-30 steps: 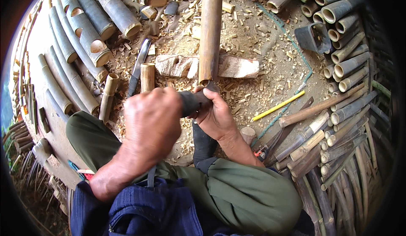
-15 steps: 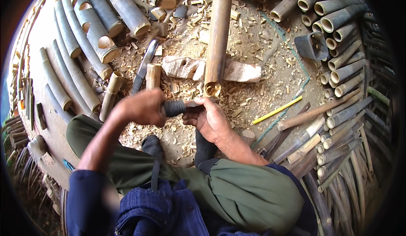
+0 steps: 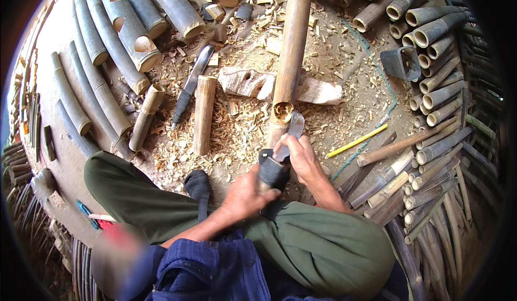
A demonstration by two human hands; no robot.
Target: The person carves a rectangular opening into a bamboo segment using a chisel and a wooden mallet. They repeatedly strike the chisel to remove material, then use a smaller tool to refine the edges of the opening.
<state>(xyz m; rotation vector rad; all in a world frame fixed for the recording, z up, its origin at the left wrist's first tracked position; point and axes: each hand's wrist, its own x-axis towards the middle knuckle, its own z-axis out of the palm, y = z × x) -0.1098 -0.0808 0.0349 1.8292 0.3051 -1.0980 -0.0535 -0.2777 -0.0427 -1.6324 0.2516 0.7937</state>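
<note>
My left hand (image 3: 246, 194) wraps round the dark bound handle of a knife (image 3: 295, 123) in front of my body. With its fingers closed on the lower blade, my right hand (image 3: 302, 158) holds the same knife from the right. The blade points up and away, its tip beside the scooped notch in the near end of a bamboo tube (image 3: 291, 42). That tube lies lengthwise ahead of me, propped across a pale, rough block (image 3: 245, 82). Whether the blade touches the tube, I cannot tell. My feet in dark footwear flank the near end, partly hidden.
Wood chips strew the ground. Left of the tube lie a short bamboo piece (image 3: 204, 115) and a second knife (image 3: 193, 85). Notched bamboo lengths (image 3: 132, 37) fill the far left. On the right are a yellow stick (image 3: 357, 140), stacked bamboo tubes (image 3: 444, 99) and a dark plastic container (image 3: 399, 61).
Both hands have come nearer my body and to the right. The knife has swung from pointing right to pointing away from me, its blade now showing beside the tube's notch.
</note>
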